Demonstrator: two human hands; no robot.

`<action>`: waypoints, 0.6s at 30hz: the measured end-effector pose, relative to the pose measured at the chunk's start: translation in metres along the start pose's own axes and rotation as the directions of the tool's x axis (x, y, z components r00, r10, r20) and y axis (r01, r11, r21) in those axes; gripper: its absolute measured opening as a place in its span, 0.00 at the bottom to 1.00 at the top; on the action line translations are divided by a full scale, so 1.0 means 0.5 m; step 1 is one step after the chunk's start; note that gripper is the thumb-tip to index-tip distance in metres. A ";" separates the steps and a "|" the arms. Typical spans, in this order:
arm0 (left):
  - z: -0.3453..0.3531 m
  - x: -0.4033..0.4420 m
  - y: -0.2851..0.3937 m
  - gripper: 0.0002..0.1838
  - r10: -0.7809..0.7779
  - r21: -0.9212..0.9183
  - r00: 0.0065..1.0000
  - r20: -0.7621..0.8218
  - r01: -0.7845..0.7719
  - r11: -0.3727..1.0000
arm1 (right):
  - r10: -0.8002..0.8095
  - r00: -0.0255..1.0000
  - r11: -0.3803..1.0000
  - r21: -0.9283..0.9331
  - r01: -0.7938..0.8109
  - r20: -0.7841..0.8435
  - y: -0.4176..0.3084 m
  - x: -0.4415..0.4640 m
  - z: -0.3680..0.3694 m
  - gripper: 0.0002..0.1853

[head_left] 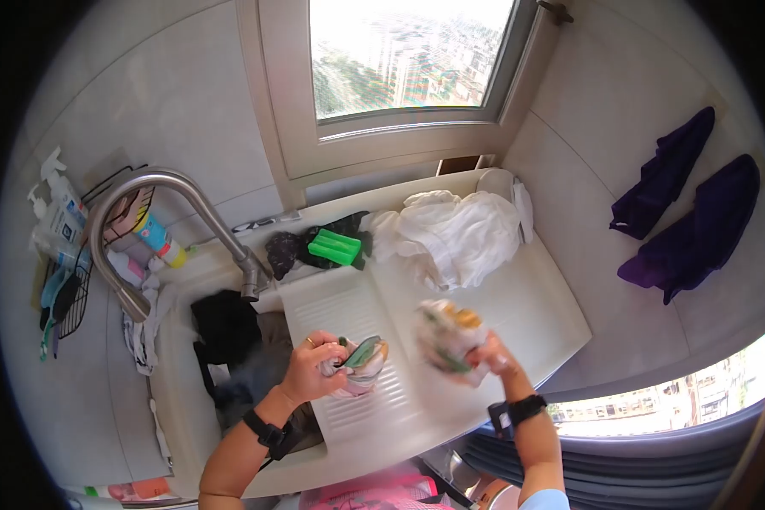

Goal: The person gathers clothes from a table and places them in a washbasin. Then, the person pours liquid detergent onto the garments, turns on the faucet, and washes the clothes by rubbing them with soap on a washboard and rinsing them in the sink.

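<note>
My left hand (308,371) is closed round a small bunched patterned cloth (364,361), white and pink with green, over the ribbed washboard (340,310). To the right, my right hand (495,355) grips another bunched patterned cloth (449,338), white with green and orange, above the smooth part of the counter. This second cloth is blurred by motion. The two cloths are apart. Dark clothes (229,327) lie in the sink basin at the left, partly hidden behind my left arm.
A metal faucet (178,178) arches over the basin. Behind the washboard lie a green soap bar (334,246) on dark cloth and a heap of white cloth (455,234). Bottles (59,212) stand in a wall rack. Purple cloths (701,225) hang on the right wall.
</note>
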State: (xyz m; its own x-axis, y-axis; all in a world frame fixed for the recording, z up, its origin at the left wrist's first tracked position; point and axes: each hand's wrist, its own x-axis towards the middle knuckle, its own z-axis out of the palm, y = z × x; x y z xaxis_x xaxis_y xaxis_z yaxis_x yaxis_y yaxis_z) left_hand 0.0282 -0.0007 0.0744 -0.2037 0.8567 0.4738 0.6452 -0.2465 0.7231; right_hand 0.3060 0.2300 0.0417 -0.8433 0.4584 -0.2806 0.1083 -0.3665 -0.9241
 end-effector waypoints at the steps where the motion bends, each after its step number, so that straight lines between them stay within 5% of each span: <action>1: 0.010 0.000 -0.007 0.11 -0.001 -0.004 1.000 0.009 0.001 1.000 | 0.004 0.997 1.000 -0.022 -0.002 0.082 -0.002 -0.005 0.052 0.24; 2: 0.021 -0.007 -0.013 0.11 -0.003 -0.007 1.000 0.017 0.003 1.000 | 0.011 0.986 0.999 -0.044 -0.003 0.163 0.001 0.000 0.103 0.25; 4: 0.033 -0.030 -0.022 0.11 -0.061 -0.032 0.995 0.076 0.063 0.997 | -0.201 0.873 0.846 -0.371 0.383 0.443 0.015 0.035 0.174 0.26; 6: 0.030 -0.075 -0.033 0.11 -0.171 -0.068 0.969 0.177 0.185 0.980 | -0.158 0.847 0.664 -0.581 0.471 0.507 0.036 0.051 0.246 0.34; 7: 0.028 -0.091 -0.048 0.11 -0.052 -0.074 0.991 0.123 0.062 0.995 | -0.163 0.843 0.515 -0.685 0.516 0.512 0.041 0.059 0.278 0.37; 9: 0.015 -0.126 -0.062 0.10 -0.064 -0.010 0.995 0.079 0.065 0.998 | -0.166 0.836 0.167 -0.821 0.546 0.523 0.049 0.075 0.334 0.45; 11: 0.000 -0.160 -0.073 0.15 -0.097 -0.007 0.991 0.087 0.098 0.995 | -0.081 0.873 0.126 -0.864 0.487 0.481 0.057 0.113 0.369 0.52; 13: 0.006 -0.193 -0.102 0.20 -0.274 -0.217 0.961 -0.030 0.261 0.941 | 0.046 0.929 0.087 -0.928 0.362 0.366 0.061 0.164 0.399 0.60; 16: 0.041 -0.248 -0.161 0.23 -0.481 -0.513 0.862 -0.161 0.343 0.787 | 0.136 0.922 0.476 -0.840 0.260 0.363 0.090 0.267 0.400 0.61; 18: 0.053 -0.283 -0.177 0.22 -0.596 -0.674 0.774 -0.211 0.326 0.662 | 0.238 0.906 0.463 -0.861 0.212 0.351 0.066 0.271 0.427 0.64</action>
State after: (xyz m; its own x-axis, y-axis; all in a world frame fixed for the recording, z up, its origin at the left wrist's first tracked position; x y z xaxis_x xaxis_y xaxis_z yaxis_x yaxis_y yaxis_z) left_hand 0.0196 -0.0883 -0.0699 -0.6980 0.7149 0.0418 -0.1356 -0.1893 0.9725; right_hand 0.0831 0.1070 0.0285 -0.9228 0.0443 -0.3828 0.3247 0.6242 -0.7105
